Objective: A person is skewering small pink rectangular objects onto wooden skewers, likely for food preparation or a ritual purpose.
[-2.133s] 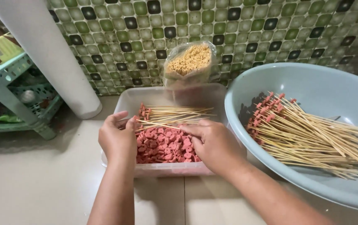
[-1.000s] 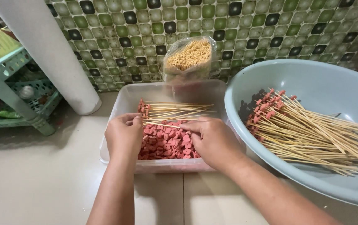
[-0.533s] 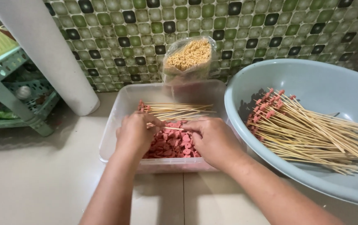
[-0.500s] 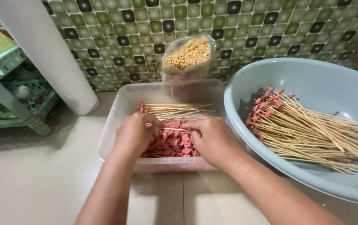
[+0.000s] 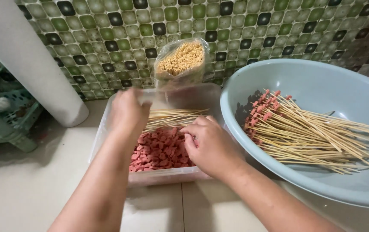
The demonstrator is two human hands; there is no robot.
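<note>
1. The left hand (image 5: 127, 112) is hovering, blurred, over the far left part of the clear rectangular plastic tub (image 5: 107, 129), by the loose bare bamboo skewers (image 5: 173, 117) lying across the tub's back; I cannot tell whether its fingers are closed on anything.
2. The right hand (image 5: 208, 144) is resting over the tub's right side, fingers curled narrowly at the edge of the heap of small pinkish-red sausage pieces (image 5: 160, 150); whether it is pinching a piece is hidden.
3. The tub is sitting on the pale tiled floor (image 5: 42, 189), just in front of a clear plastic bag of bundled bamboo sticks (image 5: 181, 60) leaning on the green mosaic wall (image 5: 257, 25).
4. Just to the right, a large pale blue plastic basin (image 5: 322, 86) is holding finished skewers tipped with red pieces (image 5: 304, 133).
5. A white pipe (image 5: 25, 60) is standing at left.
</note>
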